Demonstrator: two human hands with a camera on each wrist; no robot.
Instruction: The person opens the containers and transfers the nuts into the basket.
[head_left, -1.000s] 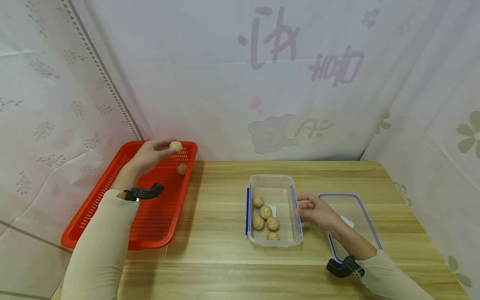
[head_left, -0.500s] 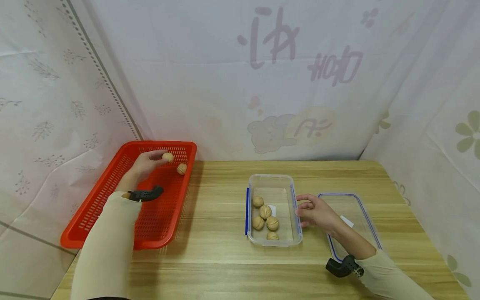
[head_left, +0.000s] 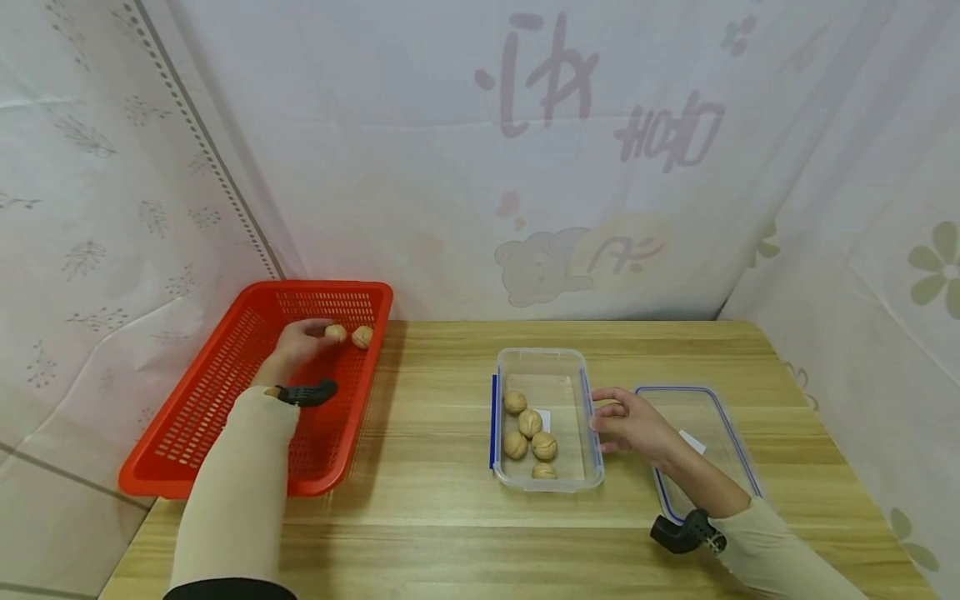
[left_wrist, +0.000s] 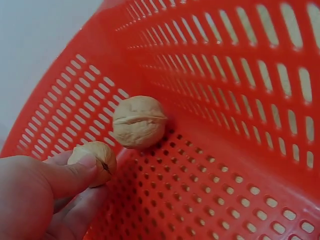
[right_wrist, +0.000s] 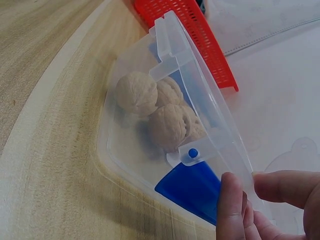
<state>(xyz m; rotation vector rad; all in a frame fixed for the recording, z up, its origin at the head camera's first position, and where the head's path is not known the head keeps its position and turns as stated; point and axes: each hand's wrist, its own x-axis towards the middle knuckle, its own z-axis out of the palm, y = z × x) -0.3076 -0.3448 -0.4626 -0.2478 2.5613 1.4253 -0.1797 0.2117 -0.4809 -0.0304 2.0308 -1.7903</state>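
Observation:
Inside the red basket (head_left: pixel 341 467), my left hand (head_left: pixel 298 343) pinches a walnut (left_wrist: pixel 94 159) between thumb and fingers. A second walnut (left_wrist: pixel 139 122) lies close by, in the basket's corner. On the table a clear plastic box (head_left: pixel 573 392) contains several walnuts (head_left: pixel 530 423) toward its left side. My right hand (head_left: pixel 633 427) grips the box's right rim, with the thumb on one side and fingers on the other in the right wrist view. A blue clip (right_wrist: pixel 190 190) hangs below the rim there.
A clear lid with a blue seal (head_left: pixel 712 400) lies on the wooden table (head_left: pixel 435 533), partly under my right forearm. A pale printed curtain (head_left: pixel 420 167) hangs behind and at both sides.
With the walnut in its grasp, my left hand has come down into the basket, beside the other walnut. My right hand has stayed at the box.

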